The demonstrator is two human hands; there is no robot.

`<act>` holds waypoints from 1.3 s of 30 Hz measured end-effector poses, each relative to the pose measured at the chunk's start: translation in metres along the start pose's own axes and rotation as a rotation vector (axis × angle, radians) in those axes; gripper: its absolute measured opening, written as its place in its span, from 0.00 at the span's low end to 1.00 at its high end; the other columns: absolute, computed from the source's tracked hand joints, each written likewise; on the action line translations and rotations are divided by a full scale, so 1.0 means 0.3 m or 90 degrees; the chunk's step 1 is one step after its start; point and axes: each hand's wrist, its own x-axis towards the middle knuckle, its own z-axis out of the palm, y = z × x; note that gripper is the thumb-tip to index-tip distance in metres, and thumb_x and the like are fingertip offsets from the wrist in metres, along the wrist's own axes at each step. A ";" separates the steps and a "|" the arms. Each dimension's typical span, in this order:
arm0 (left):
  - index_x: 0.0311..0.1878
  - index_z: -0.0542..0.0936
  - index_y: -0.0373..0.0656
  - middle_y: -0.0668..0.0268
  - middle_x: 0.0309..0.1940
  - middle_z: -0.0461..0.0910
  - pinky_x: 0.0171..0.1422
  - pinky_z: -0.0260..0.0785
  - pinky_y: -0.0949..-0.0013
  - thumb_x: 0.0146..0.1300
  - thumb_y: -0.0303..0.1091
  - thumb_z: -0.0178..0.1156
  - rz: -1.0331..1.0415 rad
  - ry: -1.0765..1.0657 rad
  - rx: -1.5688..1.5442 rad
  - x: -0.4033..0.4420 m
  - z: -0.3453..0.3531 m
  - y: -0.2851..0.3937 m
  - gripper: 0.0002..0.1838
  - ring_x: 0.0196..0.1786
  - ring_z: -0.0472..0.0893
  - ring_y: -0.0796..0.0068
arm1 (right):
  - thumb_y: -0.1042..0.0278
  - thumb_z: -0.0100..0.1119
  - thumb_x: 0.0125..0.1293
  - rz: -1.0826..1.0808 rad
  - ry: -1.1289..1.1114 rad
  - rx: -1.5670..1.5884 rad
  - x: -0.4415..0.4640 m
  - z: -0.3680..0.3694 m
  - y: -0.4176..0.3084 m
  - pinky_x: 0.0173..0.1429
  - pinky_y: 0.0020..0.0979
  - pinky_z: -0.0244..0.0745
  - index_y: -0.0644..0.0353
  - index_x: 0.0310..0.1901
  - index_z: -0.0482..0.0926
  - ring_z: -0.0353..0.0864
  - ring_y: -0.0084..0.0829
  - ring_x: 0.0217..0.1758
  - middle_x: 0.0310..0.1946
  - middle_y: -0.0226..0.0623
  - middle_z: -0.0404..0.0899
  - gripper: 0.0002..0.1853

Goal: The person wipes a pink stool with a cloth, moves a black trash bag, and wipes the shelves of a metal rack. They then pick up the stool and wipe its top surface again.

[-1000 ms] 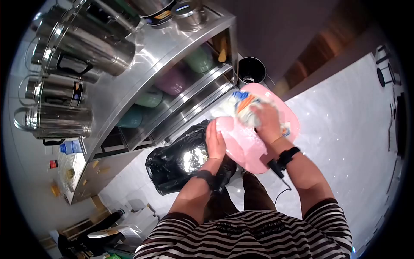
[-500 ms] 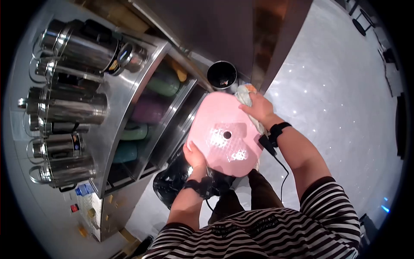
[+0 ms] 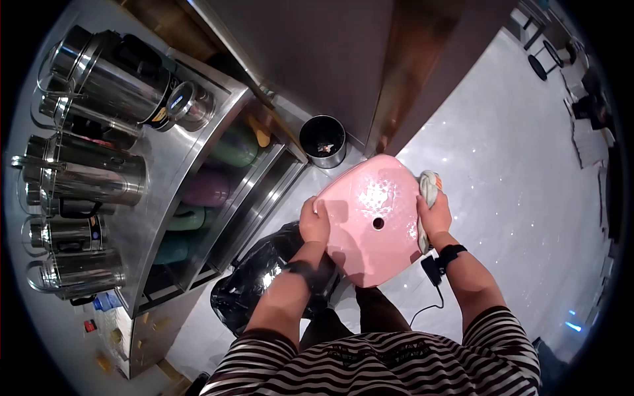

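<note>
A pink, glossy plastic stool (image 3: 370, 247) is held in front of my legs, its dotted top with a round centre hole facing up at me. Its legs are hidden. My left hand (image 3: 315, 223) grips the left edge, thumb on top. At the right edge, my right hand (image 3: 436, 215) is closed on a pale cloth (image 3: 427, 188) with an orange patch and presses it against the rim. Both wrists wear black bands. A black box with a cable (image 3: 432, 269) hangs by the right one.
A steel trash bin (image 3: 335, 159) stands beyond the stool, by a dark panel (image 3: 317, 59). To the left, a black plastic bag (image 3: 238, 294) lies beside a metal shelf unit (image 3: 162, 198) bearing several steel jugs (image 3: 99, 175). Pale shiny floor (image 3: 508, 185) extends right.
The stool has turned and shifted right and slightly down in view. My right hand and the cloth have moved from its upper right corner down along the right edge. My left hand sits higher.
</note>
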 end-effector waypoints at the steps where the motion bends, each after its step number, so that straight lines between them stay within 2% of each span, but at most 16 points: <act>1: 0.50 0.76 0.40 0.52 0.43 0.79 0.50 0.71 0.60 0.65 0.42 0.54 0.000 -0.005 0.001 0.016 0.005 0.001 0.17 0.46 0.79 0.51 | 0.47 0.59 0.57 0.004 -0.010 -0.003 0.014 0.007 -0.004 0.52 0.44 0.70 0.60 0.50 0.71 0.75 0.50 0.50 0.46 0.48 0.73 0.27; 8: 0.52 0.76 0.42 0.51 0.44 0.79 0.53 0.70 0.60 0.66 0.48 0.51 -0.034 -0.037 0.042 0.011 -0.010 0.011 0.21 0.48 0.78 0.51 | 0.50 0.58 0.57 -0.013 -0.020 0.015 0.016 0.010 0.002 0.52 0.44 0.70 0.60 0.52 0.70 0.73 0.50 0.50 0.45 0.48 0.73 0.27; 11: 0.50 0.76 0.41 0.53 0.45 0.78 0.53 0.70 0.59 0.65 0.43 0.51 -0.045 -0.059 0.060 0.016 -0.017 0.026 0.17 0.48 0.77 0.51 | 0.50 0.59 0.56 -0.018 -0.027 0.018 0.023 0.020 0.020 0.52 0.44 0.70 0.61 0.52 0.70 0.73 0.50 0.50 0.45 0.48 0.73 0.27; 15: 0.52 0.75 0.41 0.52 0.49 0.77 0.57 0.68 0.59 0.66 0.45 0.49 -0.104 -0.089 0.113 0.021 -0.025 0.056 0.20 0.51 0.76 0.52 | 0.50 0.59 0.56 -0.029 -0.024 0.017 0.025 0.024 0.028 0.52 0.44 0.70 0.60 0.52 0.70 0.73 0.50 0.50 0.45 0.48 0.73 0.27; 18: 0.53 0.75 0.41 0.52 0.51 0.76 0.58 0.67 0.58 0.66 0.47 0.47 -0.086 -0.087 0.133 0.025 -0.020 0.043 0.21 0.53 0.75 0.51 | 0.50 0.59 0.56 -0.031 -0.028 0.021 0.032 0.026 0.029 0.52 0.44 0.70 0.60 0.52 0.70 0.73 0.50 0.50 0.45 0.48 0.73 0.27; 32: 0.49 0.76 0.40 0.50 0.45 0.78 0.55 0.67 0.56 0.66 0.47 0.46 -0.047 -0.068 0.126 0.025 -0.016 0.033 0.20 0.50 0.75 0.47 | 0.53 0.59 0.55 -0.036 -0.018 0.046 0.029 0.023 0.021 0.52 0.44 0.70 0.58 0.51 0.72 0.73 0.50 0.50 0.45 0.47 0.74 0.25; 38: 0.47 0.76 0.40 0.47 0.41 0.78 0.51 0.68 0.55 0.66 0.45 0.49 0.017 -0.051 0.107 0.021 -0.007 0.000 0.18 0.46 0.76 0.44 | 0.50 0.59 0.55 -0.020 0.003 0.035 0.028 0.027 0.030 0.52 0.45 0.70 0.59 0.51 0.72 0.74 0.49 0.50 0.44 0.47 0.74 0.26; 39: 0.48 0.76 0.38 0.47 0.43 0.78 0.53 0.68 0.54 0.65 0.42 0.50 -0.013 -0.085 0.109 0.026 -0.011 0.009 0.18 0.47 0.76 0.45 | 0.49 0.59 0.55 -0.019 0.003 0.027 0.028 0.022 0.029 0.51 0.45 0.70 0.59 0.51 0.72 0.74 0.49 0.49 0.44 0.48 0.74 0.27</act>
